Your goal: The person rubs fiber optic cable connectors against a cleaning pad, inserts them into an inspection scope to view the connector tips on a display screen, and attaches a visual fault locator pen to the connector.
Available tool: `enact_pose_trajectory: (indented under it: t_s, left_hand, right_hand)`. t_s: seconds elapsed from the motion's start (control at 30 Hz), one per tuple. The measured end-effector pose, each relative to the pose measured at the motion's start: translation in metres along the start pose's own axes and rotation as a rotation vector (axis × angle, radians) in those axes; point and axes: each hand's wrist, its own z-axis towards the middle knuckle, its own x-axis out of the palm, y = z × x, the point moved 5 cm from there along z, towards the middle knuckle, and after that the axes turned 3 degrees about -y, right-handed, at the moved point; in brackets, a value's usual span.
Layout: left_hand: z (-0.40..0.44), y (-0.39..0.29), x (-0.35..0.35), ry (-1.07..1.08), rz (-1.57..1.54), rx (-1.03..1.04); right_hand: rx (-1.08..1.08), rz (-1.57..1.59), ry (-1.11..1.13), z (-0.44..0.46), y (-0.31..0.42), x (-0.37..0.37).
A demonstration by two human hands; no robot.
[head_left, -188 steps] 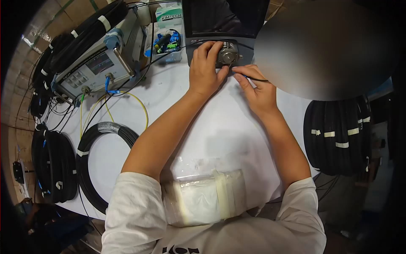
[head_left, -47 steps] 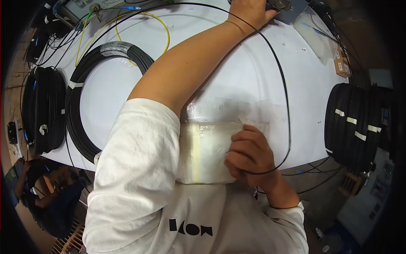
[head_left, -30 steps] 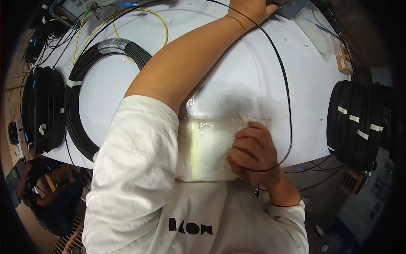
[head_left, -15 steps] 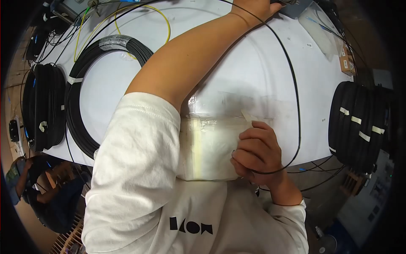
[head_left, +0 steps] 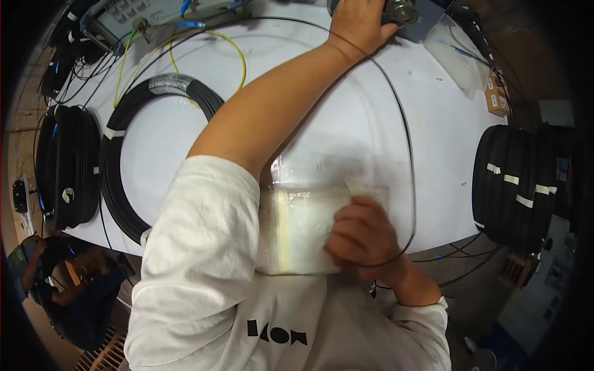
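Note:
My left hand point(head_left: 359, 25) is at the top edge, beside a dark device point(head_left: 424, 18) with a round metal fitting point(head_left: 403, 11); its fingertips are out of frame. My right hand point(head_left: 365, 235), slightly blurred, is closed in front of my body with a thin black cable point(head_left: 410, 161) running into it. From there the cable arcs up the right side, passes over my left wrist and bends away left. Under and beside my right hand, at the table's near edge, a pad point(head_left: 309, 232) lies covered with clear plastic and pale tape.
On the left lies a black cable coil point(head_left: 114, 164) bound with tape, with another thick coil point(head_left: 71, 167) beside it. More taped coils point(head_left: 516, 185) stand at the right edge. A yellow cable point(head_left: 243, 59) and an instrument point(head_left: 145, 15) are at the back. Someone sits lower left point(head_left: 86, 290).
My right hand has moved slightly left with the cable, whose arc has shifted left too. The whole view has tilted, showing more of the table's back. My left hand stays by the device.

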Motion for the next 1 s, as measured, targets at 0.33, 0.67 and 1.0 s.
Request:
enact_pose_trajectory:
  t_s: [0.33, 0.67, 1.0]
  left_hand:
    - [0.001, 0.002, 0.004, -0.024, 0.007, 0.040]
    - [0.000, 0.000, 0.001, -0.001, 0.002, -0.002]
    - [0.001, 0.000, 0.000, -0.023, -0.017, 0.017]
  right_hand:
    - [-0.041, -0.042, 0.040, 0.001, -0.001, -0.003]
    - [0.022, 0.016, -0.048, 0.001, -0.001, -0.004]
    - [0.017, 0.088, -0.020, -0.002, 0.004, -0.001]
